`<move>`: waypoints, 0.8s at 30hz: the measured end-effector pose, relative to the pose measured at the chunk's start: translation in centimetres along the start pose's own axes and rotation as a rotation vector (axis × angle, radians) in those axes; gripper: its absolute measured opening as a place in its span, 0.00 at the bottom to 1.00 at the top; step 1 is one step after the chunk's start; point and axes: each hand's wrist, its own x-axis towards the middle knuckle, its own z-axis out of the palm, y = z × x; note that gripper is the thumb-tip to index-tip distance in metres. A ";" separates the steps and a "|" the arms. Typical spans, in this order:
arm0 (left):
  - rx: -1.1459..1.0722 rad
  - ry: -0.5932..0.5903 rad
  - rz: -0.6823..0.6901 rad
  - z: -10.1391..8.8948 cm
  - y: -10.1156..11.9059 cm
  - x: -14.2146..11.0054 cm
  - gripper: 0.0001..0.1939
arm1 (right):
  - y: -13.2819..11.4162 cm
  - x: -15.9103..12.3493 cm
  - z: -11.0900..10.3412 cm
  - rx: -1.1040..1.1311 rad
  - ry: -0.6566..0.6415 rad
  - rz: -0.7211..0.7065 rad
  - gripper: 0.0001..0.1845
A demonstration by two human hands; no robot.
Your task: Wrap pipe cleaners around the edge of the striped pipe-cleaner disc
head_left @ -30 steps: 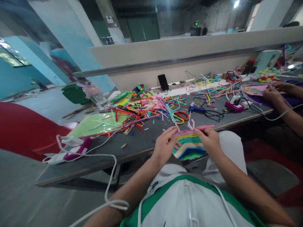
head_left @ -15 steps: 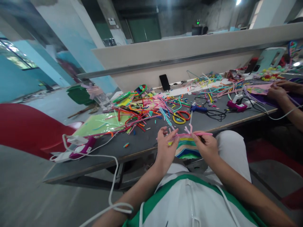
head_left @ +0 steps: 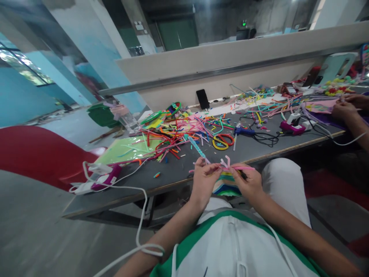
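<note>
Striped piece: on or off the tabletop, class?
Off: the striped piece shows between left hand and right hand, nearer than the table edge; whether it touches the trousers, cannot tell.

Open strip of desk left of left hand, small scrap on it. Beyond hand, scissors and blue glue gun in way; tangled coloured strips farther left. White cable crosses front edge.

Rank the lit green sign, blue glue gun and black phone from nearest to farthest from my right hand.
From your right hand:
1. Blue glue gun: on the tabletop.
2. Black phone: farther back, leftward.
3. Lit green sign: far background.
</note>
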 end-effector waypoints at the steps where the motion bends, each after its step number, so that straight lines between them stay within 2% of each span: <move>1: -0.012 -0.024 -0.001 0.0 0.0 0.0 0.07 | 0.0 -0.1 0.1 0.014 0.004 0.003 0.07; 5: -0.085 -0.083 -0.049 0.3 0.2 -0.2 0.05 | 0.2 -0.4 0.5 0.070 0.002 0.018 0.07; 19: -0.149 0.008 -0.111 1.0 -0.6 -0.5 0.07 | -0.4 -0.4 0.6 0.323 0.001 0.211 0.09; 21: -0.150 0.029 -0.100 1.0 -0.8 -0.6 0.06 | -0.3 -0.2 0.4 0.348 -0.034 0.263 0.10; 24: -0.112 0.033 -0.074 1.0 -1.1 -0.6 0.07 | -0.5 0.7 -0.5 0.358 -0.166 0.335 0.11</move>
